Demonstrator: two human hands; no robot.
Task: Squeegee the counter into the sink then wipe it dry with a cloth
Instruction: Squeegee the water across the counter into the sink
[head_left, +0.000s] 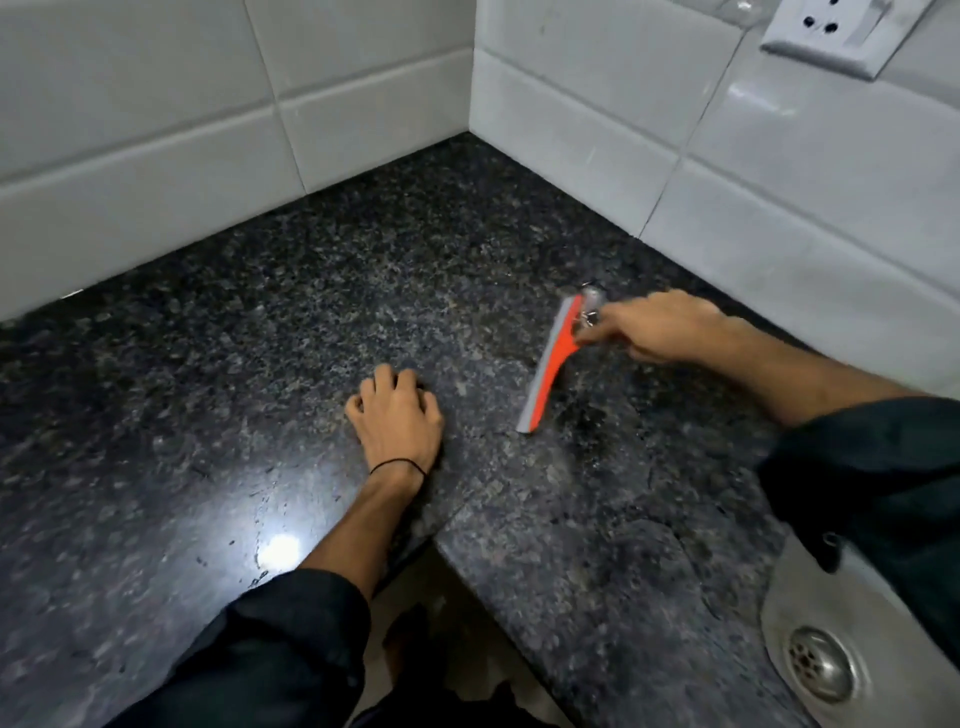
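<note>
Left hand (397, 415) on counter (208, 389); right hand (660, 327) grips squeegee (551, 361), blade diagonal, handle rightward.

The squeegee (550, 364) is standing with its blade on the counter (260, 322), before the corner where the two tiled walls (156, 130) are meeting. The right hand (660, 327) is holding its handle from the right. The left hand (400, 415) is resting on the counter to the left of the squeegee, nearer the front edge. The sink (779, 613) is lying at the near right, with the drain (821, 670) in it.

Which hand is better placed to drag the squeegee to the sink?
Right: the right hand grips the squeegee, and the sink lies on its side. The left hand rests on the counter, empty.
</note>
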